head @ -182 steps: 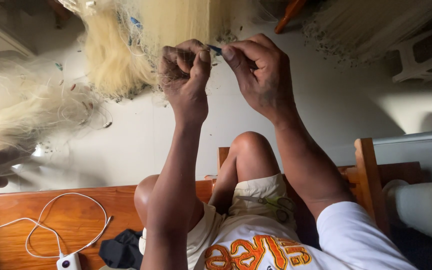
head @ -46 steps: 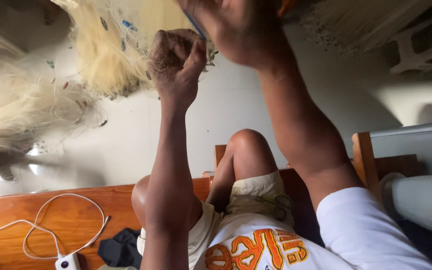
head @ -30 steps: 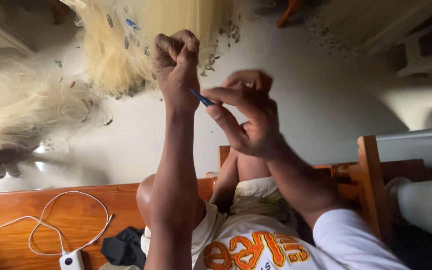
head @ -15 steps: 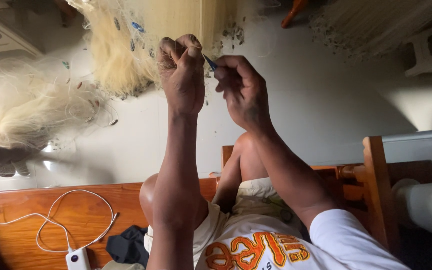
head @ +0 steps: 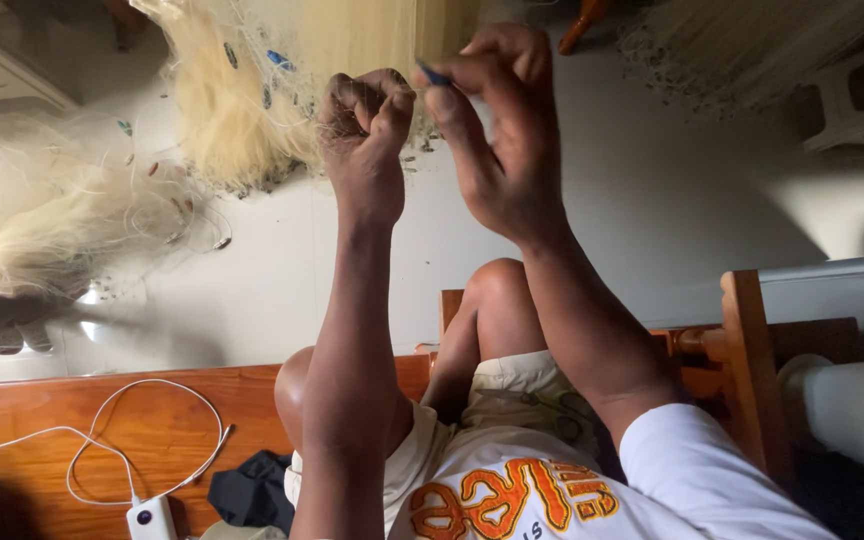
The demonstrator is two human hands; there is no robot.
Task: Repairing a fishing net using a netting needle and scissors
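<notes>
My left hand (head: pixel 367 140) is raised and closed in a fist on thin pale strands of a fishing net (head: pixel 252 90), which hangs in a yellowish mass just behind it. Close beside that fist on the right, my right hand (head: pixel 502 130) pinches a small blue netting tool (head: pixel 432 75) between thumb and fingers. The tool's tip points toward the fist. The strands inside the fist are mostly hidden.
More pale net (head: pixel 42 215) is heaped at the left on the light floor. I sit on a wooden bench (head: pixel 72 420) that carries a white cable and small white charger (head: pixel 152 515) and a dark cloth (head: pixel 247 490). A wooden post (head: pixel 747 370) stands at the right.
My right hand dropped away from the fist with the blue tool, then came back up beside it. The left fist stayed raised on the net.
</notes>
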